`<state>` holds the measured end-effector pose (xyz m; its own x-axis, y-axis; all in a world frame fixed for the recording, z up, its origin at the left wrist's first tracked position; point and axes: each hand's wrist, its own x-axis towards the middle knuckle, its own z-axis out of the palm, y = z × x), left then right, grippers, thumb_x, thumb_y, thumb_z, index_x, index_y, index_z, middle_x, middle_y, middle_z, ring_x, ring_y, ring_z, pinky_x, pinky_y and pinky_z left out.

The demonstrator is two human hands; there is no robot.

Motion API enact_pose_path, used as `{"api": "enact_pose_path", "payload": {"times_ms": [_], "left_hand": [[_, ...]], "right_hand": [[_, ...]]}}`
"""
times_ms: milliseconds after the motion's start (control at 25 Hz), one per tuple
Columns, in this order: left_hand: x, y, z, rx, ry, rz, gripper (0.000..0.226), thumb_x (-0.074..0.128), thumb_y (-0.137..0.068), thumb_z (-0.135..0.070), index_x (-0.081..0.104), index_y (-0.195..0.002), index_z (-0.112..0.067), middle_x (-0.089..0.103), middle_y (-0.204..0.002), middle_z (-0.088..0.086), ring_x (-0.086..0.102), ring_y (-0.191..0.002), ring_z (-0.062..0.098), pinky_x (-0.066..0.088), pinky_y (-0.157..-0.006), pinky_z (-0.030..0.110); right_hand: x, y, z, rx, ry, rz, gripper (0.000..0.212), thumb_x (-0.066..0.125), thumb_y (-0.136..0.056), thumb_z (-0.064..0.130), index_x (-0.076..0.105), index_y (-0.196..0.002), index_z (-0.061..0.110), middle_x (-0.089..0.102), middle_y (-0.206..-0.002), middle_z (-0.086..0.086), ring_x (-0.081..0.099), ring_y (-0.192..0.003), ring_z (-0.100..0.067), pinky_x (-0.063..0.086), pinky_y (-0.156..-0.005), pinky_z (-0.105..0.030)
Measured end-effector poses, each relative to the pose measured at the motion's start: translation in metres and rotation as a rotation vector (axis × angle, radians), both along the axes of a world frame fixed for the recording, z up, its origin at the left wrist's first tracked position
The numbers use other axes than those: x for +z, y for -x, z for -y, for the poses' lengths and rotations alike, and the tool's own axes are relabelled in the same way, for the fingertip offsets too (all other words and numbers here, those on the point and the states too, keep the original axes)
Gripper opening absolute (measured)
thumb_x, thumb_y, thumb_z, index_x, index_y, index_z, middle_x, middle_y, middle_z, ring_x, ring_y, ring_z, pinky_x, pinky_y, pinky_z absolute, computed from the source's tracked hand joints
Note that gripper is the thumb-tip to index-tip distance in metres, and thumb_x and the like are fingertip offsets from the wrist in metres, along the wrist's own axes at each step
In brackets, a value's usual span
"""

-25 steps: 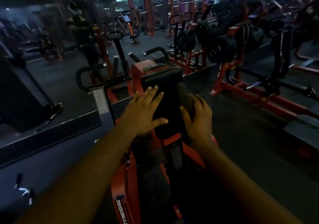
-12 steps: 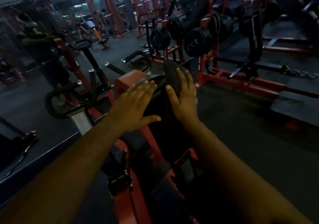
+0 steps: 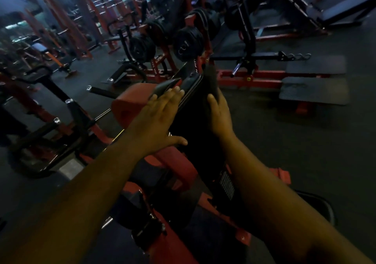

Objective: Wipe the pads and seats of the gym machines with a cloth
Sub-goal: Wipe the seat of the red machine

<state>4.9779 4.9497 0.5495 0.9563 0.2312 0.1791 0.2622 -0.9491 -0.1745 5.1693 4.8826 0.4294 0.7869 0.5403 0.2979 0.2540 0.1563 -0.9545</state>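
1. Wiping step: the right hand [image 3: 218, 115] holds a dark cloth [image 3: 211, 80] against the upright pad [image 3: 195, 109], centre frame
2. The left hand [image 3: 160, 117] lies flat, fingers straight, steadying the pad's left edge
3. Next, probably a downward stroke

A single wide-angle view from the person's head looks forward and steeply down along both bare forearms, which run in from the bottom corners. It sits close over the upright black padded pad [image 3: 195, 121] of a red steel machine frame [image 3: 130, 105]. Farther off, the frame's upper half takes in the dark rubber gym floor [image 3: 305, 141] and the black round weight plates [image 3: 188, 44], tilted and bowed by the lens.
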Motion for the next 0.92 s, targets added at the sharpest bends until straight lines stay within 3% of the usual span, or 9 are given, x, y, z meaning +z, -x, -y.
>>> {"api": "enact_pose_path", "payload": {"times_ms": [80, 160, 360, 440, 560, 640, 760, 920], "left_hand": [[0.003, 0.0, -0.004, -0.015, -0.018, -0.042, 0.134, 0.081, -0.067, -0.063, 0.0, -0.161, -0.012, 0.006, -0.17, 0.01, 0.008, -0.157, 0.025, 0.012, -0.126, 0.051], [0.005, -0.001, -0.003, -0.037, -0.041, -0.039, 0.135, 0.087, -0.066, -0.055, 0.002, -0.161, -0.01, 0.008, -0.17, 0.012, 0.012, -0.156, 0.028, 0.012, -0.126, 0.051], [0.017, 0.002, -0.009, -0.068, -0.008, -0.08, 0.127, 0.085, -0.072, -0.05, 0.0, -0.162, -0.018, 0.004, -0.17, 0.004, 0.008, -0.156, 0.019, 0.008, -0.126, 0.044], [0.023, 0.004, -0.013, -0.087, 0.059, -0.091, 0.114, 0.075, -0.08, -0.054, -0.001, -0.161, -0.025, 0.001, -0.169, -0.002, 0.001, -0.155, 0.013, 0.009, -0.127, 0.045], [0.03, 0.006, -0.014, -0.086, 0.192, -0.074, 0.086, 0.04, -0.094, -0.071, 0.003, -0.161, -0.032, 0.0, -0.168, -0.009, -0.005, -0.153, 0.005, 0.003, -0.126, 0.039], [0.03, 0.005, -0.015, -0.086, 0.22, -0.073, 0.077, 0.025, -0.095, -0.071, 0.007, -0.16, -0.035, 0.005, -0.169, -0.009, -0.002, -0.155, 0.005, 0.004, -0.127, 0.04], [0.03, 0.003, -0.02, -0.08, 0.34, -0.022, 0.065, 0.026, -0.101, -0.063, 0.02, -0.159, -0.035, 0.013, -0.168, -0.01, 0.004, -0.155, 0.005, 0.008, -0.127, 0.042], [0.036, 0.003, -0.029, -0.031, 0.521, 0.112, 0.049, 0.035, -0.109, -0.037, 0.034, -0.156, -0.024, 0.023, -0.167, -0.004, 0.013, -0.155, 0.013, 0.014, -0.127, 0.046]], "right_hand": [[-0.051, 0.009, 0.013, -0.04, 0.086, -0.169, 0.079, 0.033, -0.084, 0.089, 0.044, -0.147, 0.044, 0.053, -0.147, 0.005, 0.049, -0.136, -0.019, 0.039, -0.111, -0.057], [-0.075, 0.027, 0.024, -0.088, 0.121, -0.193, 0.085, 0.032, -0.083, 0.089, 0.041, -0.151, 0.039, 0.048, -0.153, 0.006, 0.043, -0.142, -0.018, 0.035, -0.114, -0.057], [0.024, 0.054, 0.023, -0.027, 0.027, 0.007, 0.063, 0.032, -0.093, 0.063, 0.02, -0.154, 0.05, 0.017, -0.168, 0.009, 0.01, -0.155, -0.017, 0.005, -0.121, -0.063], [0.037, 0.059, 0.025, -0.004, -0.007, 0.065, 0.063, 0.03, -0.095, 0.061, 0.017, -0.156, 0.049, 0.01, -0.169, 0.01, 0.002, -0.156, -0.015, -0.002, -0.12, -0.063], [0.0, 0.09, 0.037, -0.056, 0.009, 0.06, 0.062, 0.025, -0.093, 0.067, 0.005, -0.151, 0.061, 0.001, -0.168, 0.02, -0.005, -0.155, -0.006, -0.004, -0.119, -0.066], [-0.022, 0.122, 0.044, -0.079, 0.048, 0.048, 0.06, 0.023, -0.093, 0.068, -0.003, -0.147, 0.066, -0.006, -0.164, 0.029, -0.011, -0.153, 0.0, -0.006, -0.119, -0.066], [-0.004, 0.136, 0.04, -0.082, 0.041, 0.036, 0.063, 0.02, -0.093, 0.067, 0.006, -0.154, 0.055, -0.003, -0.167, 0.024, -0.012, -0.153, -0.001, -0.01, -0.119, -0.063], [0.063, 0.102, 0.02, -0.123, 0.062, 0.043, 0.061, 0.021, -0.097, 0.057, 0.018, -0.157, 0.048, 0.002, -0.169, 0.016, -0.005, -0.155, -0.01, -0.006, -0.117, -0.067]]}}
